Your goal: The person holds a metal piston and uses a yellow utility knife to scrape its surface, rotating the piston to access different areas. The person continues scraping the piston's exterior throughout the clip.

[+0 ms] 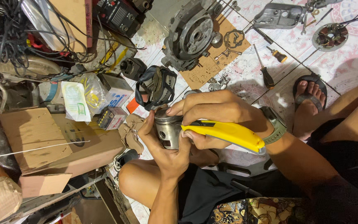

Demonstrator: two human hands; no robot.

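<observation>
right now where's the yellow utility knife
In the head view, the yellow utility knife is at centre, gripped in the right hand against the metal piston that the left hand holds.

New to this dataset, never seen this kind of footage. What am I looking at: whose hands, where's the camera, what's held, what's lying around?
There is no machine here. One camera sits on a person's head and looks down at their own two bare hands, as they sit on a tiled floor.

The left hand cups a metal piston from below. The right hand, with a wristwatch, grips a yellow utility knife against the piston.

On the floor lie an engine crankcase on cardboard, two screwdrivers, a stator plate, a metal cover, cardboard boxes and tangled cables. The person's sandalled foot shows on the right.
</observation>
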